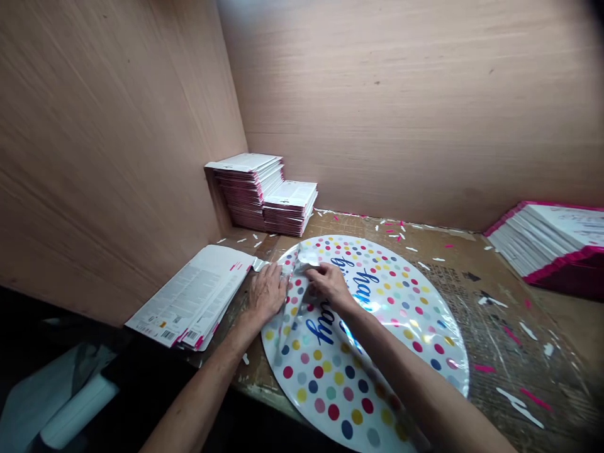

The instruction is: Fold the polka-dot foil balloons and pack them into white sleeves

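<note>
A round, flat foil balloon (401, 296) with coloured dots and blue lettering lies on the cardboard-covered table (472, 321), its near edge reaching over the table's front edge. My left hand (268, 292) rests on its left edge, fingers lying flat beside a silvery tail. My right hand (328, 284) pinches a fold of the foil near the upper left part, thumb and forefinger together. Creases run through the foil between the two hands. Just left of my left hand is a pile of printed cards (193, 292), fanned slightly.
Two stacks of packets, a taller one (243, 189) and a lower one (290, 204), stand in the back left corner. More packets (561, 239) lie at the right. White and pink scraps (519, 406) litter the table. Wooden panels rise behind and left.
</note>
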`<action>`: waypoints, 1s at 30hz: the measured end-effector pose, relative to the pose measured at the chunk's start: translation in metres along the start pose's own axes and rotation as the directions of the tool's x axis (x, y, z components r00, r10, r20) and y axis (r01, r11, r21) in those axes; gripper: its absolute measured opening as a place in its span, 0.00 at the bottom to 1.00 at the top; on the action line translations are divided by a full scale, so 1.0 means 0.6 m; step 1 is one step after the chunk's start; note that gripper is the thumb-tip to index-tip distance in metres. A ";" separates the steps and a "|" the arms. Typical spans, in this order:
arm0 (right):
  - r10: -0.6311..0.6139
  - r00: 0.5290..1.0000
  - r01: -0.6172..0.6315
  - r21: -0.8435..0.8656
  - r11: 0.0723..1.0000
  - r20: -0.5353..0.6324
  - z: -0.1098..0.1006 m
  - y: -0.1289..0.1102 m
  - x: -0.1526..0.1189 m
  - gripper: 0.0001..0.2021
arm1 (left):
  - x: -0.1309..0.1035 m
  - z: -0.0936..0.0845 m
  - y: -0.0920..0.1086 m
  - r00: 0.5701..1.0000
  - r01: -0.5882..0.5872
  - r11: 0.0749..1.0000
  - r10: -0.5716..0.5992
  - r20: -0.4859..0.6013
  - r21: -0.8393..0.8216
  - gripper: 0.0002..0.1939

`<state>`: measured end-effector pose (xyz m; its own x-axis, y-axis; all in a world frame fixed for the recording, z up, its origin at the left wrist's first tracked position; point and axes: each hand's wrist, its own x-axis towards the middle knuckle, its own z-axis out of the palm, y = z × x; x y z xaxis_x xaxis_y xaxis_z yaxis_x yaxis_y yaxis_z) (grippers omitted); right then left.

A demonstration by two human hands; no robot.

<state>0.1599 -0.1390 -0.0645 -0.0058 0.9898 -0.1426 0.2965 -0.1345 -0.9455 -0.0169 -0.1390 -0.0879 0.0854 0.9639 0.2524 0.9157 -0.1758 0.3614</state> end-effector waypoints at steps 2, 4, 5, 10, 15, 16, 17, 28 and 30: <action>0.084 0.995 -0.081 0.067 0.994 -0.047 -0.059 0.019 -0.029 0.10 | -0.009 0.005 -0.001 0.999 -0.043 0.996 0.040 0.032 0.074 0.21; 0.194 0.978 -0.186 0.100 0.977 -0.072 -0.118 0.036 -0.057 0.12 | -0.014 0.000 0.009 0.996 -0.067 0.985 0.058 0.063 0.158 0.23; 0.246 0.966 -0.237 0.109 0.965 -0.080 -0.144 0.044 -0.069 0.13 | -0.015 -0.005 0.021 0.995 -0.086 0.981 0.076 0.066 0.175 0.23; 0.416 0.900 -0.396 0.153 0.905 -0.130 -0.227 0.068 -0.102 0.17 | -0.036 -0.002 0.143 0.908 -0.414 0.910 0.414 0.058 -0.012 0.30; 0.423 0.904 -0.415 0.123 0.902 -0.053 -0.262 0.067 -0.166 0.25 | -0.087 0.051 0.242 0.866 -0.480 0.877 0.477 0.149 -0.013 0.32; 0.387 0.922 -0.386 0.080 0.919 -0.005 -0.263 0.061 -0.182 0.27 | -0.091 0.058 0.249 0.881 -0.455 0.891 0.449 0.150 0.007 0.33; 0.329 0.944 -0.330 0.025 0.944 0.037 -0.261 0.053 -0.195 0.27 | -0.093 0.063 0.252 0.894 -0.431 0.902 0.423 0.148 0.025 0.33; -0.211 0.950 -0.035 -0.750 0.661 -0.230 -0.204 -0.034 0.062 0.19 | -0.164 0.051 0.194 0.969 -0.208 0.973 0.219 -0.114 0.104 0.37; -0.152 0.967 -0.053 -0.740 0.671 -0.207 -0.198 -0.026 0.119 0.22 | -0.203 0.062 0.174 0.965 -0.147 0.976 0.178 -0.195 0.163 0.38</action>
<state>0.2681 -0.0609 -0.0255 0.1471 0.9869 0.0662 0.9055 -0.1074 -0.4104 0.0829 -0.2672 -0.1143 0.1688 0.8595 0.4824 0.9447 -0.2807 0.1696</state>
